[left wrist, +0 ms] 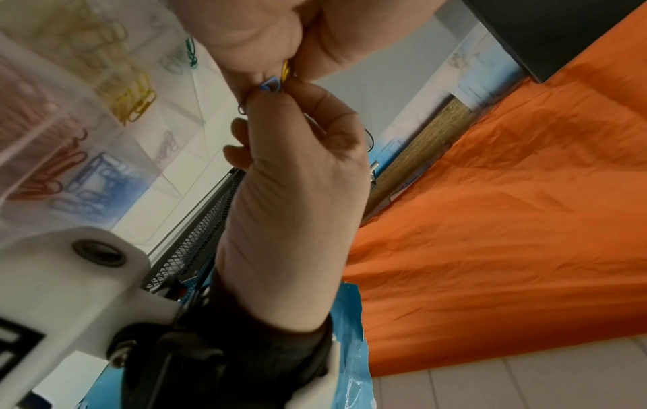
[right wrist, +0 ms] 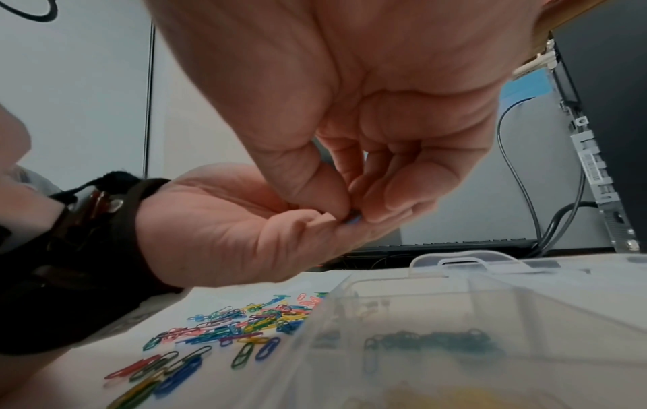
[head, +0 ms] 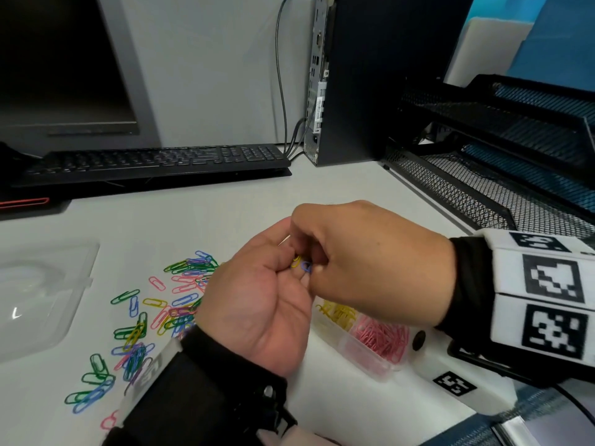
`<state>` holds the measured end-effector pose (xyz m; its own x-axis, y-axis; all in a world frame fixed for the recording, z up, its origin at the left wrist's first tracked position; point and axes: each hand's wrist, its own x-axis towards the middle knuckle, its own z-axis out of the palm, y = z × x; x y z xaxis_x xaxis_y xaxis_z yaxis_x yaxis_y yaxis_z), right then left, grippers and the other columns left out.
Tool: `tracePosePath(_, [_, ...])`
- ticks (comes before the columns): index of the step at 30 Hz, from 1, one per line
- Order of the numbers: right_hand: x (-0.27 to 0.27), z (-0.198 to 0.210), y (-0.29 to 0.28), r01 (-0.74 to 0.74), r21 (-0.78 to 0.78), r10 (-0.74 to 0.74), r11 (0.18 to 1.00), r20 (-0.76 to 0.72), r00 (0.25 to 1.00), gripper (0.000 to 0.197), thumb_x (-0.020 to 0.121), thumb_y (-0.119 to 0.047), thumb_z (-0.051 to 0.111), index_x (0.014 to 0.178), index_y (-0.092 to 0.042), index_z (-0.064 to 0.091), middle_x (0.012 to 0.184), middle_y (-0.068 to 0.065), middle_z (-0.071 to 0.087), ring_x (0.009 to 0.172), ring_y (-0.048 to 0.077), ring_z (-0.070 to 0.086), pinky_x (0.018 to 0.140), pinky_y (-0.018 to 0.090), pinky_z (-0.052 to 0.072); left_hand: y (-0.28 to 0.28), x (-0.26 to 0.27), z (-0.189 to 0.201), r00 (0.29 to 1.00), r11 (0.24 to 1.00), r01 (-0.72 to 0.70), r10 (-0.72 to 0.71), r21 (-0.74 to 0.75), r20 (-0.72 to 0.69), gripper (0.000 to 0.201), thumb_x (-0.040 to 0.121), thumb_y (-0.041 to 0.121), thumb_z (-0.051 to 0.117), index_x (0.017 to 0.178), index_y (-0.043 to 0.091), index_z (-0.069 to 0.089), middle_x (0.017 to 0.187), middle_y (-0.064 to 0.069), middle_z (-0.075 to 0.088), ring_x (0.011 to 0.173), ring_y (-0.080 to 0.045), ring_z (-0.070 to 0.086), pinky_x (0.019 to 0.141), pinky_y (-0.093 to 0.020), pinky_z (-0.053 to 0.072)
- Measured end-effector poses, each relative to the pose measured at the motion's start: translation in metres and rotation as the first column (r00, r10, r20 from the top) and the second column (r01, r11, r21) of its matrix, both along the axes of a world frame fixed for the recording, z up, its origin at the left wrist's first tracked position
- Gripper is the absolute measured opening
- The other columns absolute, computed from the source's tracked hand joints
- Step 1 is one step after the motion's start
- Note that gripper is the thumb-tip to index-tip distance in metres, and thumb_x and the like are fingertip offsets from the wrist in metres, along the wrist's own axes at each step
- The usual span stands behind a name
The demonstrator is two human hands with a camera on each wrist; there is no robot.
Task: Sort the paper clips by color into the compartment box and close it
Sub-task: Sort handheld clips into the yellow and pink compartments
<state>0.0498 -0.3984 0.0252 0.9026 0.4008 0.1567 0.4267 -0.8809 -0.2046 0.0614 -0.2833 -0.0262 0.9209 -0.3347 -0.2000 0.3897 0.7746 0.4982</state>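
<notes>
I cup my left hand (head: 257, 294) palm-up as a tray for a yellow clip (head: 295, 261) and blue clip (head: 306, 267), right-hand fingers (head: 317, 268) pinching the blue one for the compartment box (head: 363, 355) below, while unsorted clips (head: 180, 304) wait on the desk (head: 199, 217).

In the left wrist view, the left hand (left wrist: 290, 193) rises from a dark cuff, its fingers curled up to meet the right hand (left wrist: 280, 36) coming in from the top edge. Between their fingertips sit a blue paper clip (left wrist: 269, 84) and a yellow paper clip (left wrist: 286, 70), both pinched; which hand grips which is hard to tell. At left the clear compartment box (left wrist: 168, 155) holds yellow clips (left wrist: 134, 98), red clips (left wrist: 49, 177) and blue clips (left wrist: 94, 188) in separate compartments. An orange sheet (left wrist: 507, 221) fills the right side.
</notes>
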Motion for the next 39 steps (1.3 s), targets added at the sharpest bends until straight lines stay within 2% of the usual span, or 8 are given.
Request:
tracePosePath(5, [0.001,0.001,-0.001,0.007,-0.027,-0.007,1.0,-0.013,1.0,0.008,0.078,-0.026,0.059,0.078,-0.022,0.052,0.072,-0.008,0.055,0.069,0.011,0.048,0.054,0.016,0.032,-0.001,0.0,-0.002,1.0,1.0,-0.022,0.022,0.004,-0.005,0.052,0.087,-0.015,0.026,0.13,-0.001,0.053,0.119,-0.028,0.064,0.093,-0.027,0.066,0.085,-0.029,0.055])
tracePosePath(8, [-0.001,0.002,0.0,-0.004,0.001,0.004,1.0,-0.067,0.998,0.01,0.079,-0.023,0.058,0.073,-0.023,0.05,0.077,-0.007,0.055,0.07,0.011,0.05,0.058,0.02,0.037,-0.001,0.002,-0.001,1.0,0.999,-0.029,0.029,-0.021,-0.001,0.052,0.087,-0.016,0.026,0.13,-0.002,0.052,0.118,-0.028,0.064,0.087,-0.027,0.069,0.074,-0.029,0.057])
tracePosePath(11, [0.003,0.011,-0.007,0.023,0.073,-0.015,0.997,-0.103,0.995,0.008,0.078,-0.02,0.059,0.074,-0.02,0.053,0.069,-0.006,0.054,0.063,0.007,0.048,0.057,0.023,0.038,-0.002,0.002,0.003,0.999,0.999,-0.053,0.053,0.012,0.014,0.049,0.088,-0.016,0.026,0.127,-0.002,0.053,0.112,-0.029,0.066,0.097,-0.033,0.069,0.078,-0.034,0.057])
tracePosePath(17, [0.007,0.023,-0.036,0.01,0.275,0.018,0.962,-0.1,0.995,0.014,0.078,-0.003,0.055,0.079,-0.017,0.056,0.063,-0.007,0.056,0.06,0.006,0.052,0.053,0.017,0.04,-0.011,-0.004,0.019,0.996,0.995,-0.068,0.063,0.076,0.058,0.043,0.089,-0.017,0.027,0.116,-0.001,0.057,0.095,-0.027,0.071,0.088,-0.032,0.073,0.077,-0.042,0.058])
tracePosePath(23, [-0.006,0.016,-0.041,-0.059,0.068,0.053,0.996,0.09,0.995,0.021,0.073,-0.023,0.044,0.079,-0.023,0.064,0.08,-0.01,0.06,0.074,0.008,0.055,0.071,0.03,0.046,-0.023,-0.006,0.016,0.997,0.996,-0.022,0.015,0.085,0.078,0.051,0.086,-0.018,0.027,0.124,0.001,0.055,0.108,-0.031,0.067,0.091,-0.036,0.071,0.075,-0.041,0.06])
tracePosePath(29, [-0.011,0.013,-0.044,-0.173,-0.129,0.197,0.976,0.199,0.96,0.007,0.077,-0.029,0.055,0.076,-0.022,0.055,0.079,-0.007,0.052,0.069,0.02,0.056,0.057,0.041,0.049,-0.036,-0.008,0.018,0.995,0.985,-0.047,0.031,0.168,0.097,0.055,0.08,-0.018,0.026,0.122,-0.001,0.057,0.084,-0.022,0.062,0.058,-0.024,0.062,0.072,-0.037,0.055])
tracePosePath(37, [-0.007,0.007,-0.051,-0.23,-0.296,0.314,0.927,0.278,0.908,0.005,0.081,-0.022,0.056,0.078,-0.019,0.058,0.08,-0.001,0.054,0.068,0.026,0.056,0.05,0.04,0.049,-0.04,-0.009,0.017,0.997,0.986,-0.013,0.0,0.167,0.076,0.054,0.075,-0.018,0.023,0.113,0.001,0.057,0.067,-0.015,0.06,0.053,-0.022,0.063,0.057,-0.035,0.059])
tracePosePath(39, [-0.007,0.007,-0.053,-0.238,-0.32,0.331,0.917,0.277,0.902,0.003,0.081,-0.022,0.058,0.08,-0.019,0.058,0.082,-0.001,0.055,0.068,0.025,0.056,0.05,0.039,0.048,-0.04,-0.01,0.016,0.998,0.984,-0.012,0.001,0.18,0.064,0.051,0.076,-0.016,0.024,0.11,0.002,0.057,0.064,-0.013,0.059,0.051,-0.02,0.059,0.062,-0.038,0.06])
